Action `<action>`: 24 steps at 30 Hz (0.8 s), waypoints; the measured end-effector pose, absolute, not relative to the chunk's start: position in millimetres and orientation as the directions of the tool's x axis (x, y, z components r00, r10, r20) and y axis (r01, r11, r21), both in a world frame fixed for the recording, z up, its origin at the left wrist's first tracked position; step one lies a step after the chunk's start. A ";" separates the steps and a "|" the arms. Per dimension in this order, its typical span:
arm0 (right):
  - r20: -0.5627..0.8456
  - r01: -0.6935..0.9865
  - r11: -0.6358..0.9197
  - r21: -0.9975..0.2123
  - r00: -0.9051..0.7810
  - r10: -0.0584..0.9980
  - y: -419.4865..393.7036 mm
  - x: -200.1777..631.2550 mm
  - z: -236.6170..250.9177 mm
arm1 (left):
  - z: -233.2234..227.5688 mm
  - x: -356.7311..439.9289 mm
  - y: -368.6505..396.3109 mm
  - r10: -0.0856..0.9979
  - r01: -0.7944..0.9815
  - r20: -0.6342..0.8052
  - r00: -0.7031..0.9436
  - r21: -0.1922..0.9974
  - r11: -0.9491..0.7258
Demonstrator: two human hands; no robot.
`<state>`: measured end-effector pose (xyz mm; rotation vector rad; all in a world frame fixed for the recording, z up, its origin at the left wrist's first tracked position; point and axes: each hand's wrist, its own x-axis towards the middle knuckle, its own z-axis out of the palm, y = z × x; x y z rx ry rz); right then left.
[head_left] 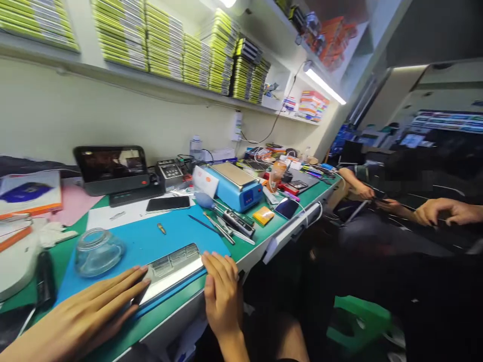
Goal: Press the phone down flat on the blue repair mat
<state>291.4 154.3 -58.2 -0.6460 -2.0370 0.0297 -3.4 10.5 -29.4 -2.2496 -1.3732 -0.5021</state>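
Observation:
A flat, glossy phone-like panel (175,270) with a shiny, reflecting face lies on the blue mat (136,239) at the bench's front edge. My left hand (94,306) reaches in from the lower left, its fingers stretched out and the tips touching the panel's left end. At the opposite end, my right hand (222,291) rests its straight fingers on the right edge, thumb apart. Whether either thumb presses under the panel I cannot tell. Behind the left hand stands a clear glass jar (98,251). A small brass-coloured piece (161,229) lies on the mat beyond the panel.
Tweezers (226,231), a blue air blower (204,200) and a blue heating plate unit (236,186) stand to the right. A dark phone (168,203) and a propped screen (111,168) are behind. Another person's hand (445,211) shows at far right, above a green stool (356,322).

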 end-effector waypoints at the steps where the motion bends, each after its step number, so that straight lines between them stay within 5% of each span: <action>1: 0.802 0.427 0.863 -0.269 -0.397 0.447 156.2 291.0 -58.4 | -15.3 -7.6 9.0 0.677 0.851 0.518 0.524 -0.288 -0.438; 4: 0.815 0.416 0.873 -0.254 -0.395 0.425 159.2 289.5 -59.8 | 9.2 0.1 16.8 0.670 0.861 0.541 0.508 -0.333 -0.384; 12: 0.828 0.396 0.881 -0.259 -0.379 0.414 163.0 286.2 -63.1 | 21.0 15.4 14.7 0.756 0.924 0.540 0.370 -0.125 -0.362; 24: 0.818 0.412 0.872 -0.265 -0.383 0.429 161.3 285.9 -61.1 | 12.3 11.0 14.6 0.781 0.928 0.527 0.335 -0.041 -0.370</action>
